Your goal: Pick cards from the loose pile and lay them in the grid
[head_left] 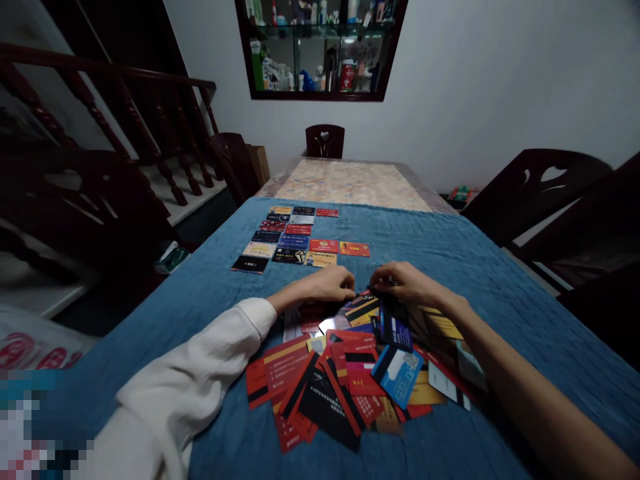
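Note:
A loose heap of plastic cards (pixel 360 373), mostly red, black, blue and yellow, lies on the blue cloth (pixel 210 293) in front of me. My left hand (pixel 327 283), in a white sleeve, rests curled at the far edge of the heap, fingertips on the cards. My right hand (pixel 403 281) is curled beside it, fingers pinched on a card at the heap's far edge; which card is hard to tell. Beyond my hands, several cards (pixel 295 239) lie face up in neat rows.
The cloth covers the near part of a long table; a patterned tabletop (pixel 350 183) shows beyond. Dark wooden chairs (pixel 540 190) stand at both sides and the far end. A stair railing (pixel 125 93) rises on the left. A glass cabinet (pixel 320 47) hangs on the wall.

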Action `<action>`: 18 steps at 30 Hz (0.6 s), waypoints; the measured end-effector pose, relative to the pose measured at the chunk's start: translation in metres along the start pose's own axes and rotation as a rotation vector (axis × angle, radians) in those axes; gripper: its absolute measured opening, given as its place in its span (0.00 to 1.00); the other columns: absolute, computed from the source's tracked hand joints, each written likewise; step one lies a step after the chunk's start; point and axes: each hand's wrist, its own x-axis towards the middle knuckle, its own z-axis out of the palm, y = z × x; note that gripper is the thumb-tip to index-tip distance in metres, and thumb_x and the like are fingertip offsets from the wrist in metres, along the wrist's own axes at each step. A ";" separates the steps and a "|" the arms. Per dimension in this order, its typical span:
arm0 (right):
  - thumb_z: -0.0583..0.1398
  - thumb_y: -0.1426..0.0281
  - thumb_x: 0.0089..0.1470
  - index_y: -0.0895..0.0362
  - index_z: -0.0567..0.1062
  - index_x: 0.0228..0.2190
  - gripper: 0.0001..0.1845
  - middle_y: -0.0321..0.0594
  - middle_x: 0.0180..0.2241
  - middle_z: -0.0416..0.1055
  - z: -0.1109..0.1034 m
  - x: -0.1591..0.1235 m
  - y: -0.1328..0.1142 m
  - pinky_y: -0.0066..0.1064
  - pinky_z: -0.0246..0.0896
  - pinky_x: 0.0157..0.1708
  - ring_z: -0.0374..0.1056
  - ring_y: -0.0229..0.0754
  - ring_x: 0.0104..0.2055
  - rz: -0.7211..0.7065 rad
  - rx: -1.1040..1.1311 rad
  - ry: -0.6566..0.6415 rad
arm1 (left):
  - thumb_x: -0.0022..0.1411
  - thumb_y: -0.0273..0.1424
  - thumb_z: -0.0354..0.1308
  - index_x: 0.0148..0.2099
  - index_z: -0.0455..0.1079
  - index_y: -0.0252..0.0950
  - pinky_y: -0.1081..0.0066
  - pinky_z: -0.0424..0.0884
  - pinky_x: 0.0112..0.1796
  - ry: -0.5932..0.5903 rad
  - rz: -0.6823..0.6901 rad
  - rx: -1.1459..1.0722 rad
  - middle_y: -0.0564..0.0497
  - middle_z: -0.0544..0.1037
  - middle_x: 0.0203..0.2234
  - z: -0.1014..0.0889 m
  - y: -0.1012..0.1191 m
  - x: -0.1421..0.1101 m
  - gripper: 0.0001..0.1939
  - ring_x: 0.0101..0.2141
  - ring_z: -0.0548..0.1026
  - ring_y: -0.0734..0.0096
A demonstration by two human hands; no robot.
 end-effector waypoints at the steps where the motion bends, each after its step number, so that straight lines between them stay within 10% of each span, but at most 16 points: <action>1: 0.57 0.71 0.53 0.56 0.80 0.33 0.11 0.41 0.33 0.77 -0.002 -0.004 0.004 0.30 0.60 0.36 0.70 0.42 0.34 0.001 0.005 -0.002 | 0.62 0.31 0.60 0.39 0.77 0.33 0.74 0.62 0.31 0.023 0.026 0.011 0.51 0.77 0.28 0.001 0.002 0.002 0.08 0.30 0.71 0.71; 9: 0.60 0.66 0.52 0.55 0.80 0.36 0.11 0.44 0.37 0.75 -0.008 -0.030 0.029 0.33 0.62 0.40 0.69 0.46 0.40 -0.002 0.031 0.080 | 0.62 0.23 0.57 0.58 0.72 0.43 0.59 0.65 0.53 0.062 0.378 0.137 0.43 0.69 0.52 0.019 0.019 0.019 0.23 0.53 0.67 0.57; 18: 0.56 0.66 0.56 0.56 0.79 0.35 0.12 0.44 0.36 0.75 -0.003 -0.028 0.035 0.33 0.61 0.38 0.70 0.45 0.38 -0.005 0.011 0.094 | 0.62 0.25 0.56 0.60 0.70 0.51 0.49 0.62 0.52 -0.004 0.449 0.354 0.43 0.61 0.62 0.020 0.027 0.020 0.26 0.60 0.59 0.48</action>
